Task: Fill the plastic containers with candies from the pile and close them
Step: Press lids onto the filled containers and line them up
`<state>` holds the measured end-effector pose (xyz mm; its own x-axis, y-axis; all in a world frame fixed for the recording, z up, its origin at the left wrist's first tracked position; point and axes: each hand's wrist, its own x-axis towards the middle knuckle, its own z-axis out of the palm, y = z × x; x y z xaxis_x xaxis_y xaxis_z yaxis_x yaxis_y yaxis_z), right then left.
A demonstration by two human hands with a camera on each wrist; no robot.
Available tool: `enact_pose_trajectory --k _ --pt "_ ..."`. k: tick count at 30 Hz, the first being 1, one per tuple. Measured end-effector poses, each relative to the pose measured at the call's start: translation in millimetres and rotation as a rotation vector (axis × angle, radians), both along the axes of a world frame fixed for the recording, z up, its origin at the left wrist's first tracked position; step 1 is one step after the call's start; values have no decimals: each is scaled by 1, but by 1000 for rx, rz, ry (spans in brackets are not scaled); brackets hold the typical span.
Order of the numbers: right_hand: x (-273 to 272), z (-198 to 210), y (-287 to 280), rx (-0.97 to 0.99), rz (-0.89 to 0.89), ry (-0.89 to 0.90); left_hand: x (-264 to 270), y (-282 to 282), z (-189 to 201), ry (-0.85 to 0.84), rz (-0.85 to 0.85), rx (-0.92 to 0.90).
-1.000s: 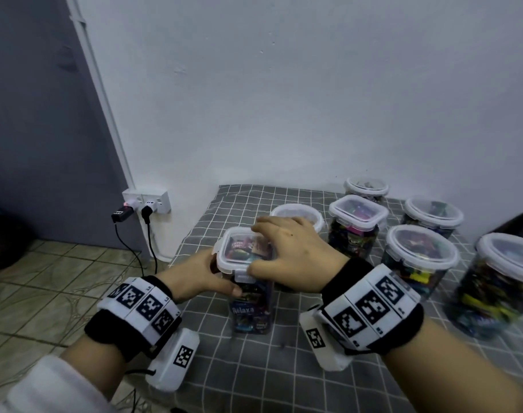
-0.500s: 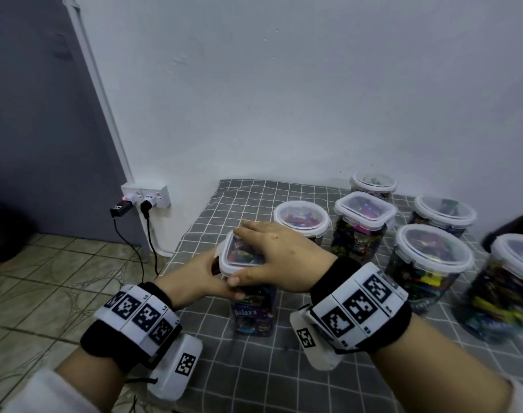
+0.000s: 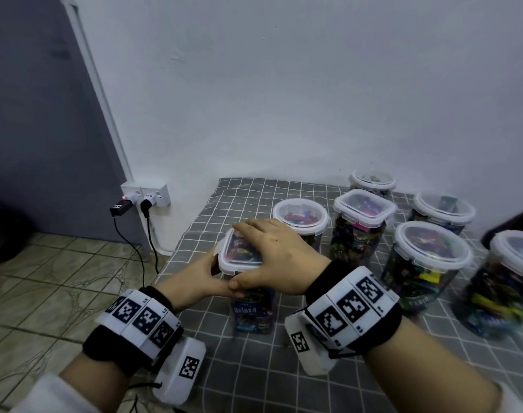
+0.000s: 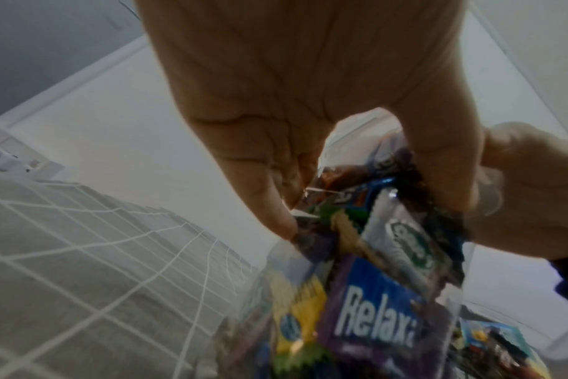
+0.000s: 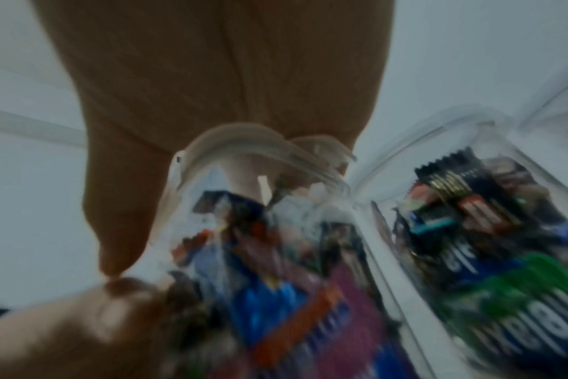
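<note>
Head view shows my right hand [image 3: 279, 257] lying flat on the lid [image 3: 239, 252] while my left hand [image 3: 194, 280] grips the candy-packed container [image 3: 252, 308] on the checked tabletop [image 3: 254, 368]; stiff, smooth, probably heavy, so hold its sides.

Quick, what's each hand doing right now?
Left hand: grips the side of the candy container.
Right hand: lies flat, fingers straight, pressing on its lid.

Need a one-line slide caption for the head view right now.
Right hand presses the lid onto a candy-filled container while the left hand steadies its side; six lidded containers stand behind.
</note>
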<state>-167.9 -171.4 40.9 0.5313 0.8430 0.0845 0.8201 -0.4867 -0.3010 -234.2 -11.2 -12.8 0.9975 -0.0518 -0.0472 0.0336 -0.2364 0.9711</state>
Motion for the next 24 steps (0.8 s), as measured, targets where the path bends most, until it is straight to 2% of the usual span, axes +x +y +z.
enact_pose_trajectory --k 4,7,10,13,19,24 --pt "-6 -14 -5 227 -62 71 -6 0 -3 4 -11 -47" --pt "-6 -10 -7 185 -72 101 -10 -2 -1 29 -24 -206" --pt "-4 -5 -4 125 -73 65 -10 -3 1 39 -31 -259" --pt "-3 -4 -3 106 -71 56 -10 -2 -2 66 79 -328" --pt "-2 -7 -2 146 -89 51 -6 -6 -3 140 171 -224" --pt "-1 -10 -1 167 -93 45 -6 -3 -8 113 134 -206"
